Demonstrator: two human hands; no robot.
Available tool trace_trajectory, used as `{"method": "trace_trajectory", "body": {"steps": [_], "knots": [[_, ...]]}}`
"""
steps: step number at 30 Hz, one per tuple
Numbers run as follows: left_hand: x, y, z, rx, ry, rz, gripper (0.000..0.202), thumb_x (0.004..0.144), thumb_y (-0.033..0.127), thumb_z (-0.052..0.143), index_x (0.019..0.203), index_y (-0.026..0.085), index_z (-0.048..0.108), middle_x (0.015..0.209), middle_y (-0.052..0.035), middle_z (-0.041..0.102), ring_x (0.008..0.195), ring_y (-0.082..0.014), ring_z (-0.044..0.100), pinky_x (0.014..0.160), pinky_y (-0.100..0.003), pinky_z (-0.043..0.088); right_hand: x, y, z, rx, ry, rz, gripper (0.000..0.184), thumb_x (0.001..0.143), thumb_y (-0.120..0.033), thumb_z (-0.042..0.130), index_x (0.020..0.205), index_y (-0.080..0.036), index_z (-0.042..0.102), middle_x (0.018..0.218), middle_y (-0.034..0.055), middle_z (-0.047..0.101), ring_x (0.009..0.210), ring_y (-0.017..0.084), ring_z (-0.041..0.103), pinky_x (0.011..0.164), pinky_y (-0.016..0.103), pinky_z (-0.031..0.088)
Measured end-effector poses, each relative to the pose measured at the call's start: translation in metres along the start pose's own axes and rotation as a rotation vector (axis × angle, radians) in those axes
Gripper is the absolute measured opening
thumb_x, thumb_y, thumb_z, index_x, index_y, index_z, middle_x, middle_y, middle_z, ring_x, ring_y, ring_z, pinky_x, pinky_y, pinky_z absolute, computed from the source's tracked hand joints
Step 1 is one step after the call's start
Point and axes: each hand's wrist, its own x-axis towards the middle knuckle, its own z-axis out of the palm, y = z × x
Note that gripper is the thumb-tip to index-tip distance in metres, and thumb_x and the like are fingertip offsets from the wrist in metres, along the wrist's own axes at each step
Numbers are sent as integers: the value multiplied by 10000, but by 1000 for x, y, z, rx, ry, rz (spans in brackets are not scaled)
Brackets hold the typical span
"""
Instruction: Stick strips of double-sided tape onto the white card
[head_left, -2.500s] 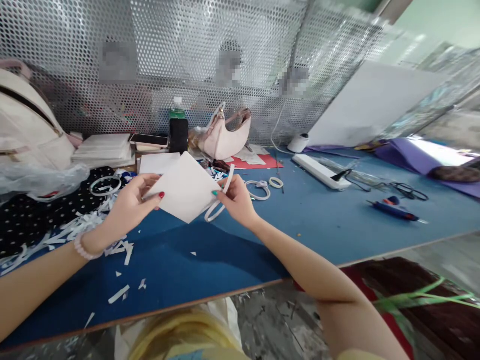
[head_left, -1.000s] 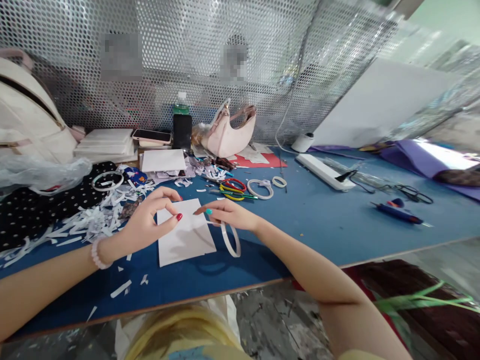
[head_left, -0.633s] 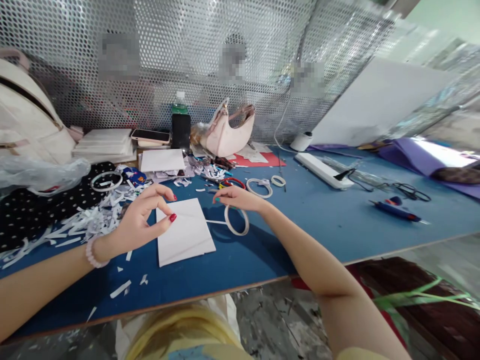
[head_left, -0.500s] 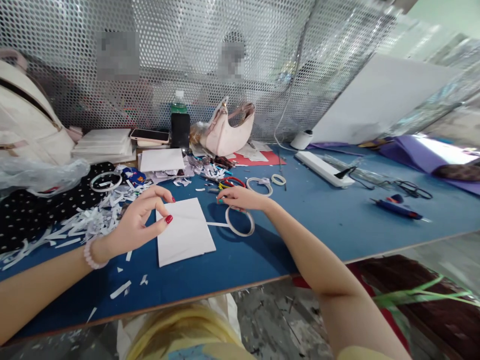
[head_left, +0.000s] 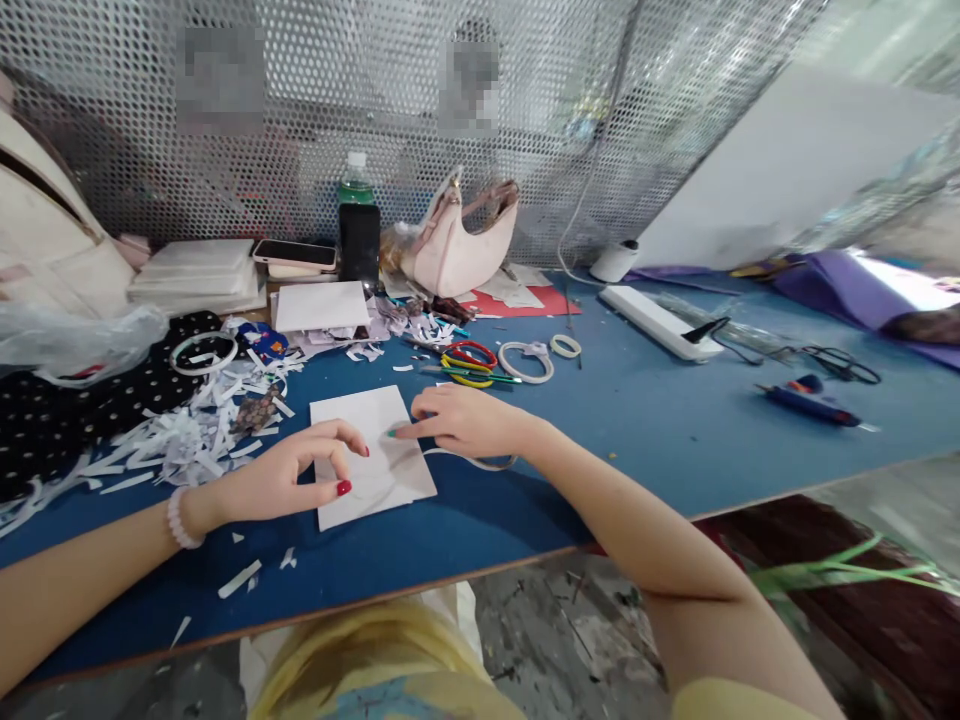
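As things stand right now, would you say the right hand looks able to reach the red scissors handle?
Probably yes: the right hand is close to the red handle, though the yellow handle and a thin green stick lie partly between.

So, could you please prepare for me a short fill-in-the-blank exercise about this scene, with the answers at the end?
1. The left hand has its thumbnail painted ____.
2. The table under the white paper is coloured ____.
3. The black cloth is patterned with white ____.
4. The beaded bracelet is worn on the ____ wrist.

Missing words: red; blue; dots; left.
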Motion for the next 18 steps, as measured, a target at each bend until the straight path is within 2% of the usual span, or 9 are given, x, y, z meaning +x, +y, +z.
{"method": "trace_trajectory", "body": {"steps": [4,7,12,15,18], "knots": [[1,1,-2,-24,-28,-60,172,849,322,575,723,206,560,1201,-92,628,1063,-229,615,1003,-367,464,2,-6,1,-74,-47,-2,422,958,-116,432,1297,-244,648,905,76,603,804,200,509,707,312,381],[1,1,-1,-34,-41,-58,156,842,306,580,723,206,568,1219,-98,624,1118,-238,607,1026,-376,456,0,-5,0,-101,-47,13,407,949,-108,444,1256,-242,675,901,78,593,801,200,506,699,314,375],[2,-4,0,-123,-20,-64,180,848,337,597,722,209,584,1215,-100,622,1173,-246,597,1037,-383,463,2,-8,-2,-83,-51,-10,412,961,-125,428,1295,-218,649,924,91,614,810,205,520,707,322,390],[2,-8,0,-230,20,-83,186,825,357,646,722,207,607,1205,-101,623,1170,-249,601,1034,-389,472,1,-8,-1,-46,-18,10,360,939,-114,446,1165,-197,714,913,97,623,828,211,538,723,331,404],[2,-15,0,-363,74,-110,135,807,333,685,751,212,670,1227,-93,630,1171,-257,605,1038,-409,473,1,-10,0,70,100,52,314,919,-113,450,1021,-174,741,914,105,639,847,214,566,775,350,434]]}}
